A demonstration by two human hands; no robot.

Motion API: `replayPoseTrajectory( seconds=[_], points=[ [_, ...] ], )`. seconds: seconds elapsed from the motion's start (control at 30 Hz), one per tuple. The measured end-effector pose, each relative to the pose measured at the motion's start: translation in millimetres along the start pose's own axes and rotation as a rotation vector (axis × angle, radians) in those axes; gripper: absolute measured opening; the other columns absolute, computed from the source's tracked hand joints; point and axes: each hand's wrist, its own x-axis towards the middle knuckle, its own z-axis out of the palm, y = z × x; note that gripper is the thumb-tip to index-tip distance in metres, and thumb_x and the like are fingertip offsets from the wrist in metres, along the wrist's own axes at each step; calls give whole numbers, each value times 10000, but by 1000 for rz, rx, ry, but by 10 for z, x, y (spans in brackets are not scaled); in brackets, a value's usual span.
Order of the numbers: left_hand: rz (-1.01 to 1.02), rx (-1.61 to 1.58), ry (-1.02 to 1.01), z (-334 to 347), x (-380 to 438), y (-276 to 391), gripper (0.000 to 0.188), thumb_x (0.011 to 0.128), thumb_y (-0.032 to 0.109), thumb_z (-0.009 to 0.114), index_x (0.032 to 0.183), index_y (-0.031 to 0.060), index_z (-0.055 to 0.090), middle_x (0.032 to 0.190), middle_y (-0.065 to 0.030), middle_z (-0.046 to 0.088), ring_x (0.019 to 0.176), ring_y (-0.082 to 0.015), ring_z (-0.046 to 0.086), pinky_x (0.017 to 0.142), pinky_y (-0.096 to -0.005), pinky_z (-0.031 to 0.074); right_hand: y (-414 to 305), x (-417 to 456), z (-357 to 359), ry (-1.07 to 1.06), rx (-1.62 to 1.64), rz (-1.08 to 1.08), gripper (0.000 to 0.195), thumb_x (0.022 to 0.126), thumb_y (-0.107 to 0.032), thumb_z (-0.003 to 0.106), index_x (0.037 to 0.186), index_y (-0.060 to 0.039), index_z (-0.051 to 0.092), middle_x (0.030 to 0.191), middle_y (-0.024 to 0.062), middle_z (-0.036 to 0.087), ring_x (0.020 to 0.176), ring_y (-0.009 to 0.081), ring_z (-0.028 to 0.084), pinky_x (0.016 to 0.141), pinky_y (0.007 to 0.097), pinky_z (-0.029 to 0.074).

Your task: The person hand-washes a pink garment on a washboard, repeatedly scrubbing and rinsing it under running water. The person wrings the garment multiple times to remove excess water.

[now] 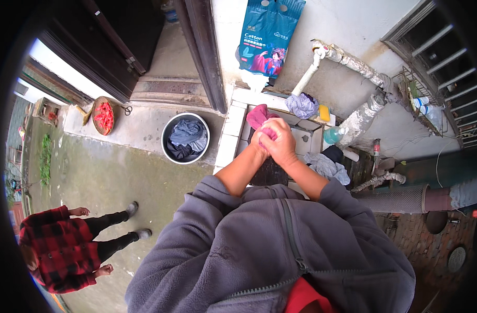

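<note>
My left hand (264,137) and my right hand (280,139) are pressed together over a tiled sink (238,125), both closed on a bunched dark pink cloth (258,116). Part of the cloth sticks out beyond the fingers at the upper left; the rest is hidden in my grip. Under my wrists lies a dark board (267,172). A striped cloth (302,105) and a yellow sponge (324,113) rest on the sink's far ledge. To the right are a green-tinted bottle (334,135), a black cloth (333,153) and a light grey cloth (327,167).
A metal basin (164,137) of dark and blue clothes stands left of the sink. Farther left is a basket of red peppers (104,117). A person in a red checked jacket (62,250) stands at lower left. Wrapped pipes (352,64) and a wire rack (406,84) line the wall.
</note>
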Motion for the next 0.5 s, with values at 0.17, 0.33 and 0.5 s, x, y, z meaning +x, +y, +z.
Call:
replayPoseTrajectory(
  seconds=[0.17,0.33,0.5],
  points=[
    [-99,465,458,731,-78,-493,449,1059,446,465,1222,49,597,1225,-127,654,1173,-314,616,1064,-495,470,954,-189,-276,126,-166,194,146,831,-189,735,861,-78,646,859,125,656,804,356,654,708,418,519],
    [-157,438,257,893,-349,-158,640,963,612,568,1259,47,608,1229,-155,665,1129,-341,629,1035,-534,480,1436,-639,-243,-351,456,840,436,1023,-382,505,1248,-34,644,1166,147,713,1074,285,670,927,390,498],
    [-231,432,111,908,-415,-233,570,978,461,629,1387,73,545,1320,-156,633,1114,-335,652,1028,-518,506,1925,-706,-264,-252,1862,972,490,996,-475,575,1279,-76,600,1250,100,674,1159,299,629,1047,481,469]
  ],
)
